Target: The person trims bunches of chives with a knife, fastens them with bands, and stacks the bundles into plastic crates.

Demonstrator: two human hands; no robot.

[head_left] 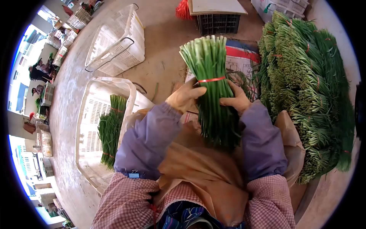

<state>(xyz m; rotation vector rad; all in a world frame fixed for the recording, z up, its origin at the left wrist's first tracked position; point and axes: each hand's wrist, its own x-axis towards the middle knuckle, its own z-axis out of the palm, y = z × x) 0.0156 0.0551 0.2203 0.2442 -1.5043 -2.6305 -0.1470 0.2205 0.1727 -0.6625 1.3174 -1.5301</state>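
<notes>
Upright in front of my chest is a thick bundle of Chinese chives (213,99), pale cut ends at the top and dark leaves hanging below. A red band (212,79) circles its upper part. My left hand (185,96), in a light glove, grips the bundle's left side just below the band, thumb across the front. From the right, my right hand (237,98) is closed around the stalks slightly lower, its thumb also in front. The rear fingers of both hands are hidden behind the bundle.
At left, a white plastic crate (82,141) contains banded chives (110,131). Another white crate (118,42) stands beyond it. A large chive pile (301,95) rises at right. Ahead are a printed sack (238,63), a black crate (218,24) under a board, and red strands (183,9).
</notes>
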